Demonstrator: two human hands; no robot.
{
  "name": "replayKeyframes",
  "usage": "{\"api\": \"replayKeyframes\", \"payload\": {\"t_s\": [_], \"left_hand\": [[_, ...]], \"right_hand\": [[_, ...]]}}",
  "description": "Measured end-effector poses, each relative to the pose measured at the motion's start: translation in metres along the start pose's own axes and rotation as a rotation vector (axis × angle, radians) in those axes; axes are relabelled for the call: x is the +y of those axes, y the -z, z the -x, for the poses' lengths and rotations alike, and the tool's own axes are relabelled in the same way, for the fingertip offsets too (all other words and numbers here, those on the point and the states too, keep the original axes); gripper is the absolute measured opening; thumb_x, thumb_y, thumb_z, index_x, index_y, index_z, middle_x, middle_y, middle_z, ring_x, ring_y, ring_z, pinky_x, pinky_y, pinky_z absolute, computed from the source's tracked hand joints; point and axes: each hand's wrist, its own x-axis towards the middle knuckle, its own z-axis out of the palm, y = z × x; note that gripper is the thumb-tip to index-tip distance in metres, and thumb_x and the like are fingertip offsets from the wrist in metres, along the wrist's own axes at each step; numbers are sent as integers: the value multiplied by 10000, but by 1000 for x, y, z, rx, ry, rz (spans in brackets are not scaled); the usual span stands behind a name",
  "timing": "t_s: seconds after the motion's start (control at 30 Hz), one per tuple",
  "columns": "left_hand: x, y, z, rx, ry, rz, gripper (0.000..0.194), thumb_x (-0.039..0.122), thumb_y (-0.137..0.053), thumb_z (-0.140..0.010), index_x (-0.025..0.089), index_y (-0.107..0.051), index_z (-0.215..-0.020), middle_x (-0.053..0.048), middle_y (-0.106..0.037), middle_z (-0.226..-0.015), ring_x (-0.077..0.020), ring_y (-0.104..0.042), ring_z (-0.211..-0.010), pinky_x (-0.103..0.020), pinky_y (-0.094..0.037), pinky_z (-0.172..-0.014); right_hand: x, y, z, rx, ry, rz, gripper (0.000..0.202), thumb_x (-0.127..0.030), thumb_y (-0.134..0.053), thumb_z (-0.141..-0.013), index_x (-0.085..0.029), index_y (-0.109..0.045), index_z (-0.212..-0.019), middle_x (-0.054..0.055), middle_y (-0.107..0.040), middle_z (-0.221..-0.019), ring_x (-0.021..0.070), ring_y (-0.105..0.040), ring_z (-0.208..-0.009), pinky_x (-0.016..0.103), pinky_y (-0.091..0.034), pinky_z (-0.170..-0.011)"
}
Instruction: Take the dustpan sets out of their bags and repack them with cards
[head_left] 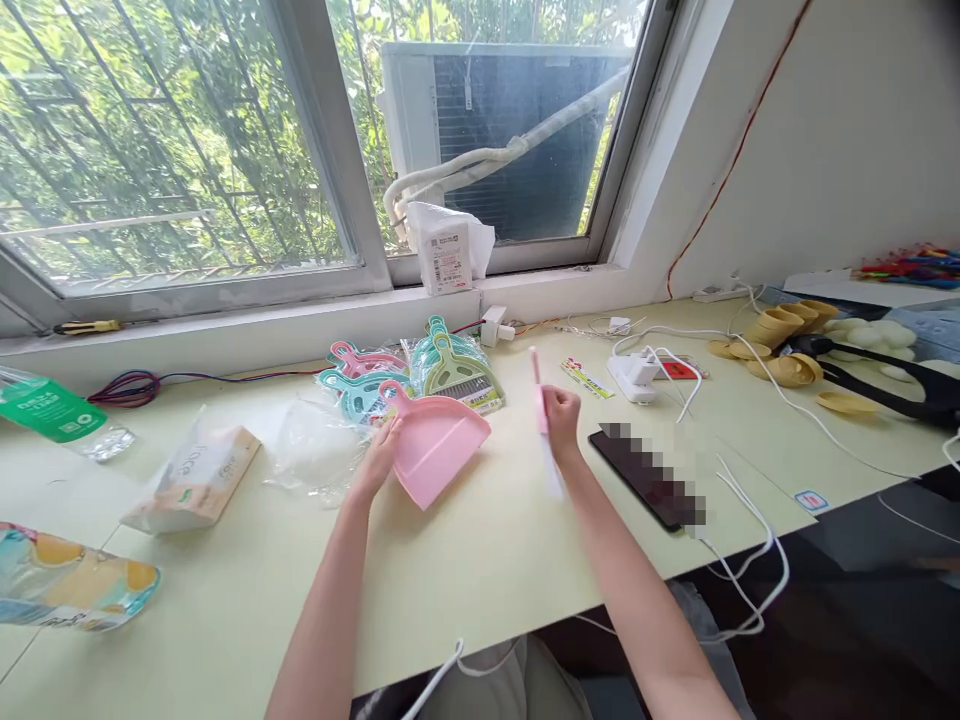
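My left hand [381,455] grips the left edge of a pink dustpan [439,445], whose looped handle points up and away from me. To its right, my right hand [561,415] is closed round a slim pink brush [541,415], seen edge-on with pale bristles hanging down. Behind the dustpan lie wrapped sets in pink and blue [364,378] and in green [454,370]. Crumpled clear plastic [315,445] rests left of my left hand. A colourful label card [586,378] lies beyond my right hand.
At the left are a tissue pack [195,480], a green-labelled bottle [56,410] and a patterned bottle [75,580]. Right of my right hand lie a dark phone [645,480], a white power adapter [636,375] and white cables. Yellow cups [780,335] stand farther right, beside black straps [870,380].
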Motion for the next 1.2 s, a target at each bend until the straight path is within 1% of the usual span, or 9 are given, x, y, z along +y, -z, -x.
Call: {"api": "replayKeyframes", "payload": {"t_s": [0.13, 0.23, 0.5, 0.63, 0.73, 0.83, 0.93, 1.07, 1.2], "left_hand": [[5, -6, 3, -114, -49, -203, 448, 502, -420, -849, 159, -675, -985, -66, -670, -883, -243, -590, -865, -341, -453, -775], [5, -14, 7, -72, -91, -420, 386, 418, -436, -849, 163, -673, -1017, -55, -651, -821, -202, -571, -751, -324, -439, -735], [6, -12, 6, 17, -139, -507, 411, 425, -388, -887, 172, -653, -1072, -65, -642, -883, -177, -561, -712, -316, -445, -728], [6, -10, 5, 49, -140, -487, 425, 455, -387, -881, 172, -661, -1041, -70, -649, -885, -185, -559, -723, -311, -442, -725], [4, -9, 4, 16, -159, -485, 411, 457, -412, -865, 174, -663, -1026, -64, -647, -857, -187, -557, -715, -309, -434, -718], [3, -10, 5, -35, -178, -507, 366, 450, -434, -846, 181, -675, -907, -62, -642, -813, -191, -554, -706, -315, -423, -713], [3, -12, 5, -51, -158, -489, 350, 449, -429, -837, 188, -651, -770, -56, -634, -771, -193, -547, -695, -316, -411, -697], [6, -15, 5, 1, -67, -328, 340, 455, -441, -832, 171, -626, -806, -47, -639, -780, -195, -558, -739, -298, -399, -683], [12, -25, 8, 26, 11, -45, 411, 499, -476, -827, 157, -611, -1011, -70, -661, -964, -206, -588, -891, -290, -427, -761]], "right_hand": [[12, -13, 5, -112, 42, 419, 385, -327, -461, -863, -176, -580, -529, 21, -580, -546, 128, -467, -520, 253, -263, -521], [21, -17, 7, -205, 76, 694, 324, -321, -469, -879, -182, -695, -695, 83, -697, -760, 165, -585, -659, 257, -315, -580], [32, -9, 1, -286, 73, 777, 342, -346, -425, -933, -221, -708, -787, 60, -705, -857, 167, -619, -754, 255, -342, -625], [32, -6, 1, -193, 82, 707, 259, -322, -453, -924, -232, -690, -871, 38, -686, -932, 163, -602, -781, 264, -339, -631], [36, -4, -1, -148, 117, 671, 177, -302, -541, -880, -250, -686, -968, 50, -654, -1081, 198, -571, -959, 287, -351, -735], [42, -2, -3, -221, 84, 645, 152, -289, -596, -848, -265, -706, -949, 54, -658, -1102, 227, -543, -1042, 346, -326, -850], [46, 0, -6, -280, 19, 566, 134, -261, -600, -842, -268, -719, -902, 36, -704, -981, 201, -586, -960, 367, -330, -881], [41, 3, -11, -328, -73, 181, 140, -301, -665, -765, -228, -724, -869, 27, -722, -883, 153, -615, -735, 296, -441, -729], [21, -9, -3, -453, -107, -283, 292, -400, -708, -702, -172, -719, -885, 49, -721, -840, 147, -611, -636, 271, -484, -606]]}}
